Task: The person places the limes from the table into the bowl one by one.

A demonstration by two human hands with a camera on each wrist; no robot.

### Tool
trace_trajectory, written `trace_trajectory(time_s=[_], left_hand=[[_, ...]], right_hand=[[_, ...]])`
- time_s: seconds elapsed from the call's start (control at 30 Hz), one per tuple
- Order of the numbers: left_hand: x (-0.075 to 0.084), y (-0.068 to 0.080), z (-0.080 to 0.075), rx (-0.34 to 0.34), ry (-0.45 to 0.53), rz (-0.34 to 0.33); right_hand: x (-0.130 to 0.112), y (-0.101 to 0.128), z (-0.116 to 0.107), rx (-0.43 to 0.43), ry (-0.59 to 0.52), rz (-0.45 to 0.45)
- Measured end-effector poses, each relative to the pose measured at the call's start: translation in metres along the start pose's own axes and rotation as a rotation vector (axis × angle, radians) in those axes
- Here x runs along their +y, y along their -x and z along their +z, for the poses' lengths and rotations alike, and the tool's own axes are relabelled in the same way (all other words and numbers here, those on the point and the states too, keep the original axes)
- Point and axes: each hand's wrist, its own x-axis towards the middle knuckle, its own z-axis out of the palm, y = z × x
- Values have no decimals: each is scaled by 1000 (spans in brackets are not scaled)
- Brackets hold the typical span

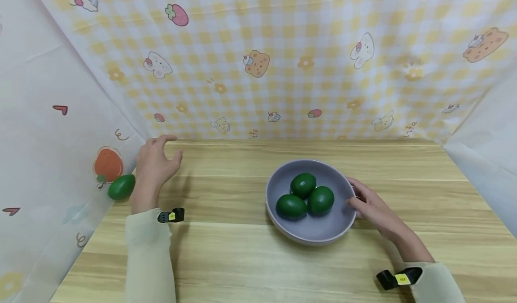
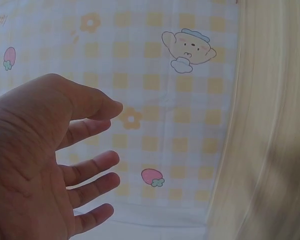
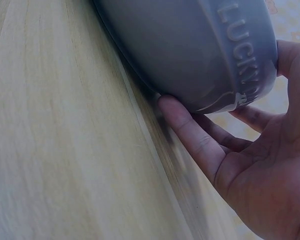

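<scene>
A grey-purple bowl [image 1: 311, 229] stands on the wooden table, right of centre. Inside it, three dark green limes [image 1: 303, 185] lie close together. My right hand [image 1: 373, 208] grips the bowl's right side, thumb at the rim and fingers around the outside. In the right wrist view, those fingers [image 3: 192, 137] reach low on the bowl's outer wall, under raised lettering. Over the table's back left my left hand [image 1: 155, 164] is held up, fingers spread and gently bent, holding nothing. Another green lime [image 1: 122, 187] lies left of that wrist, partly hidden by it.
A yellow checked cloth [image 1: 282, 87] with cartoon prints hangs along the table's back edge. White printed cloth [image 1: 52, 159] forms the left side, close to the single lime. The wooden tabletop [image 1: 226, 191] stretches between left hand and bowl.
</scene>
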Motion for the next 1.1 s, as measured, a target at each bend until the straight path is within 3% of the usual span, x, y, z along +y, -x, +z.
trace_trajectory(time_s=[0.23, 0.7, 1.1], left_hand=[[-11, 0, -4, 5, -2, -3], [-41, 2, -16, -12, -67, -72], [-56, 0, -20, -9, -73, -114]], right_hand=[[1, 2, 1, 7, 12, -1], [1, 0, 1, 5, 6, -5], [1, 0, 1, 5, 6, -10]])
